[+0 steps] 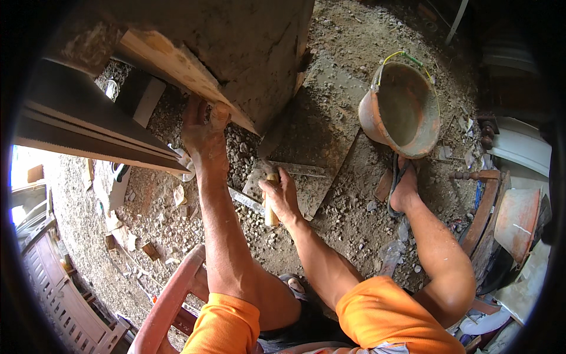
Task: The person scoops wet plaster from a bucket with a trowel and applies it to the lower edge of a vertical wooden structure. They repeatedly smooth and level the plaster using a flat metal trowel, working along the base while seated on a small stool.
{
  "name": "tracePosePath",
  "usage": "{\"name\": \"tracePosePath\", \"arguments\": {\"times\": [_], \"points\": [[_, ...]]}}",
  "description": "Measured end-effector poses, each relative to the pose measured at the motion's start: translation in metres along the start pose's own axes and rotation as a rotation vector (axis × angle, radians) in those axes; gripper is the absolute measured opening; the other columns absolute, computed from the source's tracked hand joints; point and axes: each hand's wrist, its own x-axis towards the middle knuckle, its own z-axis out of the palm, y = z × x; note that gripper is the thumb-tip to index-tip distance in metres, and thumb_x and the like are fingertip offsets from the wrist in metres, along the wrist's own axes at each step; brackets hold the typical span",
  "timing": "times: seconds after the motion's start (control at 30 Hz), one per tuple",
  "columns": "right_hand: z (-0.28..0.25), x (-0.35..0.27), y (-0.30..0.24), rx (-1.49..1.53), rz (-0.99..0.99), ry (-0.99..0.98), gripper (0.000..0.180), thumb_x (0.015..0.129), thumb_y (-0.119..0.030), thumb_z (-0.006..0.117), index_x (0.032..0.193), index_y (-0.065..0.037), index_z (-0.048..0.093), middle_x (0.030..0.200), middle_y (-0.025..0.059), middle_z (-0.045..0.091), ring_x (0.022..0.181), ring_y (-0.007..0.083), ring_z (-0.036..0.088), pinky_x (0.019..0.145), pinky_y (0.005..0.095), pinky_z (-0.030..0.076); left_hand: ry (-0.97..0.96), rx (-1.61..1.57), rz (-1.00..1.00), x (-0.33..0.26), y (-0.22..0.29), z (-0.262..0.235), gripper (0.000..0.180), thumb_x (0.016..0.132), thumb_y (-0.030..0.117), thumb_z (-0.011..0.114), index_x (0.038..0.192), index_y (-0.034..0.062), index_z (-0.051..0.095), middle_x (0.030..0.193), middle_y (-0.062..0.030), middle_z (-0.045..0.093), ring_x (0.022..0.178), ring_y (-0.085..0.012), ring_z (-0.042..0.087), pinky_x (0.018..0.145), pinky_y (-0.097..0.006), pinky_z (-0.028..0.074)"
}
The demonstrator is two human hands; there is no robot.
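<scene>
The wooden plank (177, 62) runs along the lower edge of a large grey concrete block (247, 47) at the far left of the scene, lying flat against the block's face, seemingly so that it lines up with that edge. Below it stretches gravelly ground (354, 224) strewn with stones and scraps, with a flat grey slab (321, 135) lying under the block's corner. To the far right stands an orange bucket (401, 109) smeared with grey inside, its yellow wire handle raised; it sits well apart from the plank, beside a bare foot (405, 192).

The left hand (203, 133) reaches up to the plank's underside, its grip closed on the edge with the thumb pressed up against the wood, which looks like a way of steadying the plank. The right hand (282, 197) is lower and nearer, its grip clamped round a pale wooden handle (270, 209) that sticks out below the fist; the tool's head is hidden behind the fingers, so what kind of tool it is cannot be told.
</scene>
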Motion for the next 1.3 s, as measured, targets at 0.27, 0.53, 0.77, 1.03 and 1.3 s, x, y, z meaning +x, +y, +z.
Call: {"name": "tracePosePath", "arguments": {"times": [0.27,0.53,0.77,1.03,1.3], "points": [[0.008,-0.008,0.001,0.051,-0.136,-0.068,0.034,0.093,-0.018,0.074,0.119,-0.004,0.058,0.095,0.0094,0.066,0.077,0.0180,0.066,0.067,0.0338,0.060,0.031,0.013,-0.016,0.000,0.001,0.001,0.125,0.068,0.076,0.085,0.154,-0.0051,0.044,0.151,-0.0241,0.049,0.145,-0.0345,0.045,0.117,-0.049,0.045],[0.029,-0.043,-0.003,-0.084,-0.376,0.028,0.041,0.094,-0.011,0.071,0.132,-0.004,0.056,0.104,0.0084,0.062,0.082,0.0135,0.062,0.069,0.0293,0.057,0.021,-0.003,0.024,0.002,0.003,0.002,0.123,0.068,0.073,0.087,0.154,-0.0052,0.045,0.153,-0.0247,0.048,0.146,-0.0345,0.045,0.118,-0.050,0.042],[0.053,0.008,0.018,-0.111,-0.259,0.175,0.045,0.094,-0.019,0.067,0.129,-0.006,0.043,0.096,0.0065,0.049,0.079,0.0158,0.052,0.063,0.0334,0.051,0.030,-0.048,0.016,0.002,0.005,0.003,0.119,0.068,0.069,0.090,0.152,-0.0046,0.048,0.148,-0.0229,0.054,0.141,-0.0326,0.049,0.117,-0.047,0.042],[0.070,-0.021,0.056,-0.403,-0.328,0.069,0.046,0.096,-0.005,0.060,0.138,-0.002,0.040,0.101,0.0158,0.058,0.071,0.0192,0.055,0.055,0.0327,0.052,0.036,0.016,0.017,0.000,0.004,0.003,0.117,0.069,0.072,0.088,0.151,-0.0032,0.050,0.147,-0.0225,0.055,0.141,-0.0334,0.049,0.116,-0.048,0.042],[0.015,-0.046,0.059,0.153,0.009,-0.100,0.059,0.089,-0.030,0.074,0.133,-0.007,0.043,0.099,0.0075,0.056,0.071,0.0153,0.059,0.054,0.0323,0.059,0.077,0.029,0.016,0.000,-0.002,0.003,0.122,0.067,0.077,0.086,0.151,-0.0034,0.049,0.149,-0.0243,0.053,0.143,-0.0355,0.047,0.118,-0.050,0.041]]}}
